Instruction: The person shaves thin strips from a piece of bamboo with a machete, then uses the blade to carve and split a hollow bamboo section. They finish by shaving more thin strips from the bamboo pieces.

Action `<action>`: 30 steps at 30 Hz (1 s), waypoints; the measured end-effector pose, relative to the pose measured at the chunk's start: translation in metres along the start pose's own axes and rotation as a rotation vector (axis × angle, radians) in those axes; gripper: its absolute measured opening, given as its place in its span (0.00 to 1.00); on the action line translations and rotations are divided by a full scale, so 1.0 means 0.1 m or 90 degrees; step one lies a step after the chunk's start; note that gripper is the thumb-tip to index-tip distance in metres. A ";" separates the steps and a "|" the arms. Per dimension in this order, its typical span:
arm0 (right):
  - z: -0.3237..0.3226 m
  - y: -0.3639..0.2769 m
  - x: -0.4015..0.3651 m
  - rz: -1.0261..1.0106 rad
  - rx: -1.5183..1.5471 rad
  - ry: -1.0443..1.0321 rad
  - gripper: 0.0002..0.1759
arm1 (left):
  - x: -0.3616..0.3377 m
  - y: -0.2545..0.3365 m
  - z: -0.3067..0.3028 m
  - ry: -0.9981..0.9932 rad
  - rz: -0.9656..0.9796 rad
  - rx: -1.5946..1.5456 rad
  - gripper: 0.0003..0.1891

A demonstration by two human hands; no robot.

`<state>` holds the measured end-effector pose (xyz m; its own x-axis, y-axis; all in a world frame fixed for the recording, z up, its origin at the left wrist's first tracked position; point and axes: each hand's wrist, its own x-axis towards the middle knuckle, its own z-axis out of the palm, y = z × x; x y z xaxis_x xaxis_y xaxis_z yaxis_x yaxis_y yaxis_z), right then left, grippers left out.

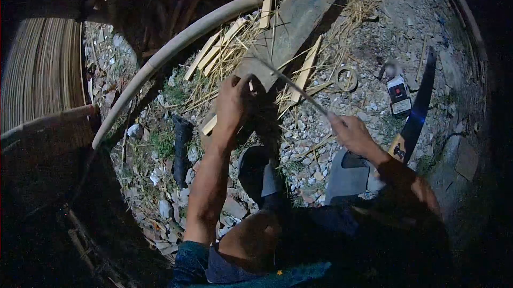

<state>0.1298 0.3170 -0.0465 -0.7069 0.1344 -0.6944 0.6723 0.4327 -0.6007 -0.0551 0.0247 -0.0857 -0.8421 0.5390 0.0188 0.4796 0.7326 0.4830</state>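
Observation:
My right hand (354,134) is closed around the near end of a long, thin, grey blade-like tool (302,93). The tool slants up and left until its far end overlaps the near end of a worn wooden plank (302,18). At that same end of the plank is my left hand (233,101), its fingers curled in and pressed together. What those fingers hold, if anything, I cannot tell. Thin split strips (227,79) lie scattered beside the plank. Flat pale wooden pieces (307,68) rest on both sides of it.
A saw (419,109) with a dark curved blade lies on the right, beside a small white box (398,95). A tape roll (346,79) is nearer the plank. Along the left curves a thick bamboo pole (160,58). Stony rubble (315,154) covers the ground.

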 end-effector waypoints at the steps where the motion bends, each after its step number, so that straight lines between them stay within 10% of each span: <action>1: 0.03 0.08 0.03 0.043 0.033 0.016 0.37 | 0.00 -0.01 -0.05 -0.030 -0.036 -0.031 0.20; 4: -0.06 0.09 0.02 0.033 0.137 0.065 0.37 | -0.02 0.17 -0.43 -0.004 -0.330 -0.560 0.20; 6: -0.16 -0.03 -0.03 0.100 0.183 0.033 0.37 | -0.11 0.44 -0.99 0.127 -0.042 -0.063 0.24; 11: -0.06 -0.06 0.07 -0.066 0.080 0.042 0.36 | -0.41 0.53 -1.25 0.498 -0.005 -0.464 0.16; 21: 0.22 -0.85 -0.27 -0.269 -0.040 0.025 0.31 | -0.57 0.98 -1.05 0.451 -0.234 -0.143 0.09; 27: 0.52 -0.94 -0.22 -0.437 -0.027 0.077 0.29 | -0.57 0.98 -1.06 0.484 -0.359 -0.406 0.10; 30: 0.52 -0.86 -0.01 -0.305 -0.051 0.040 0.29 | -0.65 0.93 -1.08 0.467 -0.402 -0.413 0.11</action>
<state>0.0841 0.2336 -0.0144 -0.9462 -0.0448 -0.3205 0.2505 0.5257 -0.8129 0.0174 0.0129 0.0527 -0.9284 -0.3713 0.0146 -0.1135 0.3208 0.9403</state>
